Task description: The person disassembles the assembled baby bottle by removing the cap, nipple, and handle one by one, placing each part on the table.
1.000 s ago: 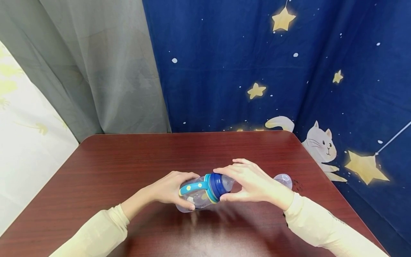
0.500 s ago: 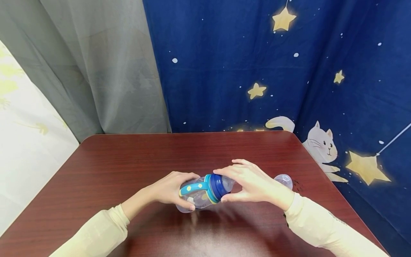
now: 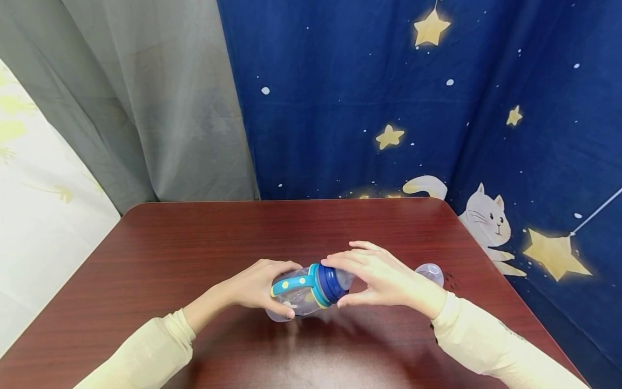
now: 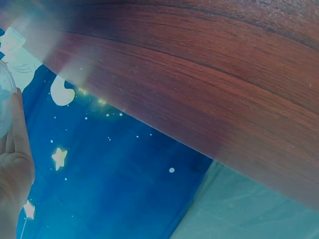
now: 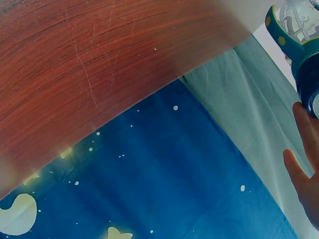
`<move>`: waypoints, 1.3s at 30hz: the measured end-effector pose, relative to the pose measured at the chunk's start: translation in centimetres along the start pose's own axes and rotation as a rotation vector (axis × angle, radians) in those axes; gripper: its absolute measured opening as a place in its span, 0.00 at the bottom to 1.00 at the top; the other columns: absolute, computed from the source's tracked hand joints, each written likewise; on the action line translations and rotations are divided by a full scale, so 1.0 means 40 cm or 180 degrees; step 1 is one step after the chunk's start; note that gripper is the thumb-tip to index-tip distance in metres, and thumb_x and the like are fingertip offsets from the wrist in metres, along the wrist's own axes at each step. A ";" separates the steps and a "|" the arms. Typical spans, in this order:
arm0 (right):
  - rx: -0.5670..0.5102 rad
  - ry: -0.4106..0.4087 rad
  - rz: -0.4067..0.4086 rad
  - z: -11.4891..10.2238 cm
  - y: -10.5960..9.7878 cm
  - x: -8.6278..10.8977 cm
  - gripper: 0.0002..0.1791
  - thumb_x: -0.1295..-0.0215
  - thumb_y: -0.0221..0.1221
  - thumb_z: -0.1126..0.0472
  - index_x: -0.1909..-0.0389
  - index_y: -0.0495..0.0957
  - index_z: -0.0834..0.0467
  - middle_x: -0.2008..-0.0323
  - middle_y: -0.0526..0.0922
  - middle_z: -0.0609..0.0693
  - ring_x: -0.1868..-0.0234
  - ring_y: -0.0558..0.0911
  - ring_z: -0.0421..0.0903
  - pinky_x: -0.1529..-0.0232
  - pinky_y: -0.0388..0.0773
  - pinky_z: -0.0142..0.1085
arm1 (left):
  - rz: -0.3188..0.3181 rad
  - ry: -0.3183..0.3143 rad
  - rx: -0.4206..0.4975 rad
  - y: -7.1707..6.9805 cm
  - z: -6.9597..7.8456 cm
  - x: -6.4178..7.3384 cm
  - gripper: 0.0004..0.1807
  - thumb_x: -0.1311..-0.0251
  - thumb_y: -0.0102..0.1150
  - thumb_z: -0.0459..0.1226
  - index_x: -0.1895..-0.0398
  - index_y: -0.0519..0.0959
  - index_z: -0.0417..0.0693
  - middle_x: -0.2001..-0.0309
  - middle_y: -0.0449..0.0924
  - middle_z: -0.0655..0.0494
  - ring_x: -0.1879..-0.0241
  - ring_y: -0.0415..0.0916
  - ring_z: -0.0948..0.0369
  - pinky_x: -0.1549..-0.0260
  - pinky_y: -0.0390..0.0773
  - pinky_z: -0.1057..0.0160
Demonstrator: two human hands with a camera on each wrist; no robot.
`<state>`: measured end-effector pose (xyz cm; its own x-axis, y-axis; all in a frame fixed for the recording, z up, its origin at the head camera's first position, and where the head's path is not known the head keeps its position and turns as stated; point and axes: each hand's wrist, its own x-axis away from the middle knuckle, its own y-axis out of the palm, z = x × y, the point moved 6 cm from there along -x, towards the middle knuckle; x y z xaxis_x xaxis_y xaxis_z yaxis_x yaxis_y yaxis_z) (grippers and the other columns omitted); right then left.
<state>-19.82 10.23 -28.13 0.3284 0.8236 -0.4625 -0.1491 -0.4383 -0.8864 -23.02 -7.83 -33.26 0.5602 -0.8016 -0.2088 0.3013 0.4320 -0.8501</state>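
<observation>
The left hand (image 3: 256, 283) curls round the bottle (image 3: 306, 297) and the right hand (image 3: 378, 276) pinches its blue collar (image 3: 332, 282), so either grip slackening could let it slip.

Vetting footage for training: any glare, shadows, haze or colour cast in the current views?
Head: bright glare on the near part of the table, dark shadows below the bottle. Left wrist: pale hazy streak upper left, left hand cropped by the frame, grey curtain tinted greenish. Right wrist: haze toward upper right, right hand cropped, same greenish tint.
</observation>
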 end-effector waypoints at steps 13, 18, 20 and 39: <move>0.0005 -0.0100 -0.0073 -0.006 -0.007 0.000 0.36 0.54 0.63 0.43 0.45 0.68 0.55 0.46 0.70 0.47 0.45 0.67 0.38 0.44 0.57 0.44 | 0.0011 0.0005 -0.0013 -0.004 0.002 0.000 0.38 0.64 0.63 0.60 0.49 0.69 0.51 0.63 0.73 0.68 0.67 0.70 0.70 0.71 0.72 0.70; 0.0063 -0.0153 -0.0079 -0.009 -0.006 0.003 0.35 0.53 0.64 0.45 0.44 0.68 0.56 0.45 0.69 0.48 0.47 0.68 0.42 0.44 0.57 0.43 | 0.0033 0.0025 -0.0049 -0.005 0.001 -0.001 0.38 0.64 0.63 0.61 0.50 0.69 0.50 0.64 0.73 0.67 0.68 0.70 0.70 0.71 0.72 0.70; 0.0075 -0.0189 -0.0063 -0.011 -0.006 0.004 0.35 0.53 0.64 0.47 0.44 0.67 0.56 0.45 0.69 0.49 0.47 0.68 0.43 0.44 0.57 0.44 | 0.0047 0.0031 -0.0058 -0.005 0.002 0.000 0.38 0.64 0.63 0.61 0.50 0.69 0.51 0.64 0.73 0.67 0.68 0.70 0.70 0.71 0.72 0.70; 0.0252 0.0644 0.0116 0.021 -0.019 -0.015 0.34 0.45 0.50 0.37 0.40 0.64 0.51 0.44 0.68 0.44 0.44 0.66 0.37 0.42 0.52 0.45 | 0.0007 0.0037 0.0057 -0.010 -0.016 -0.004 0.37 0.64 0.64 0.59 0.50 0.69 0.52 0.63 0.73 0.68 0.67 0.70 0.71 0.70 0.72 0.70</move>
<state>-20.68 10.36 -27.20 0.5007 0.7152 -0.4876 -0.2343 -0.4303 -0.8718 -23.73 -8.13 -33.21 0.5519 -0.8053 -0.2164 0.3139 0.4411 -0.8408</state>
